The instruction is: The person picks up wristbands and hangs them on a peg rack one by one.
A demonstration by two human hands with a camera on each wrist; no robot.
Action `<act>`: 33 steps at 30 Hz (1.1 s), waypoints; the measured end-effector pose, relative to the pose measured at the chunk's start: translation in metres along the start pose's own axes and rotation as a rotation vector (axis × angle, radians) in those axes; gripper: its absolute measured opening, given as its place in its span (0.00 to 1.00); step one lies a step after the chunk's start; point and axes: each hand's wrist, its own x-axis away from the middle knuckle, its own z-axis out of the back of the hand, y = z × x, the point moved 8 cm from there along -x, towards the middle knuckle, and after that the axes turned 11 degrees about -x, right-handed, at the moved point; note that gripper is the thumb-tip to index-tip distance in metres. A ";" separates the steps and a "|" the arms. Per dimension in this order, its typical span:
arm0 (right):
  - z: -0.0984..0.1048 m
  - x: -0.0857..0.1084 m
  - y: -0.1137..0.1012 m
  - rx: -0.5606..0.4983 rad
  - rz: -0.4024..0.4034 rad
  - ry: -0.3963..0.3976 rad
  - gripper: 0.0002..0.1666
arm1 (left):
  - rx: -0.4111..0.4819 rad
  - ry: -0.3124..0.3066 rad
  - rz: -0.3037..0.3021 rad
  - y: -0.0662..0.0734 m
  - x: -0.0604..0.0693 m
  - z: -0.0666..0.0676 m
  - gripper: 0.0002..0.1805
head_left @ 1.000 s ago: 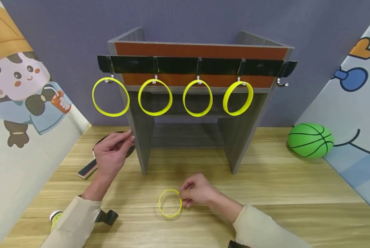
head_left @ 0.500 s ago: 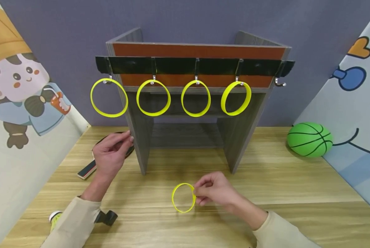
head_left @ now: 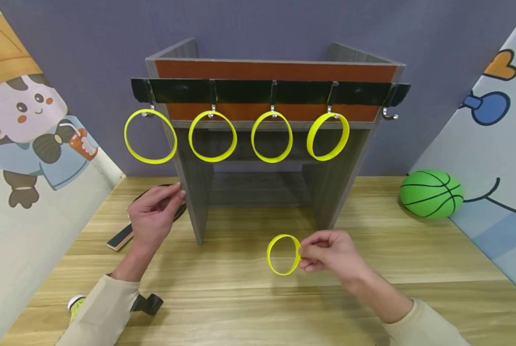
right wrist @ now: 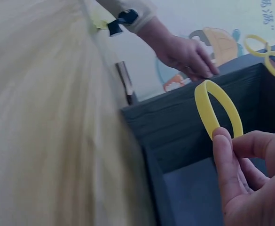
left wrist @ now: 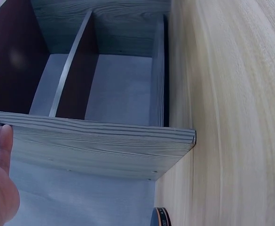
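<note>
My right hand (head_left: 333,252) pinches a yellow silicone wristband (head_left: 268,251) between thumb and fingers, upright above the table in front of the grey shelf (head_left: 193,187). In the right wrist view the wristband (right wrist: 202,106) stands up from the fingertips. My left hand (head_left: 152,216) holds the front edge of the shelf's left side panel with its fingertips; part of that hand is cut off in the left wrist view. Several more yellow wristbands (head_left: 125,137) hang one to a hook along the black strip (head_left: 242,92). The rightmost metal hook (head_left: 389,115) is bare.
A table tennis paddle (head_left: 121,238) lies left of the shelf, partly behind my left hand. A green ball (head_left: 431,193) rests by the right wall panel. Near my left sleeve is a yellow-green shuttlecock-like thing (head_left: 75,305), partly hidden.
My right hand has moved right and away from me, raising the wristband toward the shelf's right side. My left hand stays at the panel edge.
</note>
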 end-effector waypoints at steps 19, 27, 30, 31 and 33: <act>0.025 0.024 -0.064 -0.159 0.203 -0.051 0.11 | 0.005 -0.008 -0.003 0.012 -0.004 -0.006 0.14; 0.031 0.029 -0.083 -0.180 0.235 -0.039 0.11 | 0.009 -0.007 -0.009 0.013 -0.004 -0.005 0.15; 0.036 0.032 -0.093 -0.184 0.258 -0.015 0.10 | 0.009 -0.008 -0.008 0.013 -0.004 -0.005 0.15; 0.038 0.034 -0.097 -0.186 0.268 -0.008 0.10 | 0.009 -0.009 -0.007 0.013 -0.004 -0.006 0.15; 0.041 0.036 -0.103 -0.187 0.284 -0.006 0.10 | 0.008 -0.008 -0.007 0.013 -0.004 -0.006 0.14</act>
